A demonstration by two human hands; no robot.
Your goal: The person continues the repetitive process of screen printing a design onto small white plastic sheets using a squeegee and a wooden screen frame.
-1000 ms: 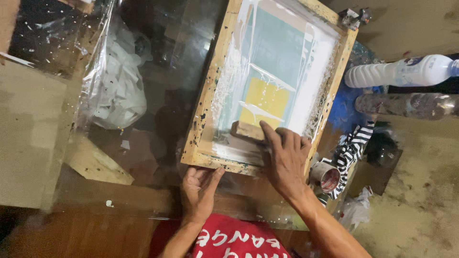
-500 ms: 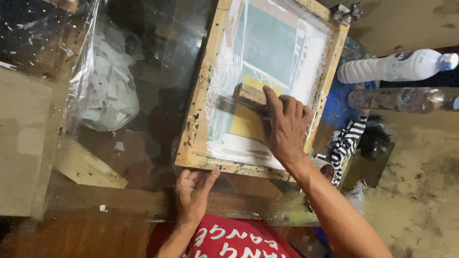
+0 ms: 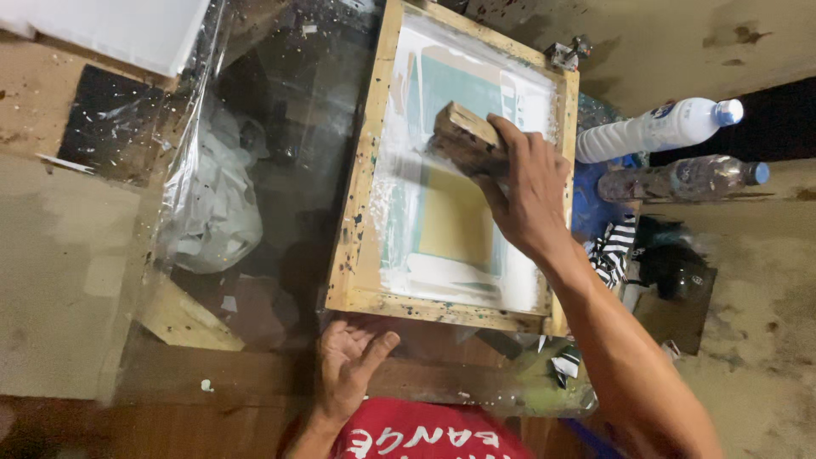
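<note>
A wooden screen-printing frame (image 3: 361, 195) lies flat on a dark glass table, its mesh smeared with white ink over green and yellow patches. My right hand (image 3: 527, 191) grips a wooden squeegee (image 3: 463, 136) pressed on the mesh in the frame's far half. My left hand (image 3: 348, 365) rests with fingers spread on the table at the frame's near edge, just below its lower left corner, holding nothing.
A clear plastic bag (image 3: 208, 191) with white crumpled material lies left of the frame. Two plastic bottles (image 3: 659, 127) lie on the right, above a striped rag (image 3: 608, 255) and a dark tub (image 3: 671, 263). A wooden block (image 3: 183, 319) sits under the glass at left.
My right hand has pushed the squeegee from the near end of the mesh up to the far half. My left hand has stayed at the frame's near edge.
</note>
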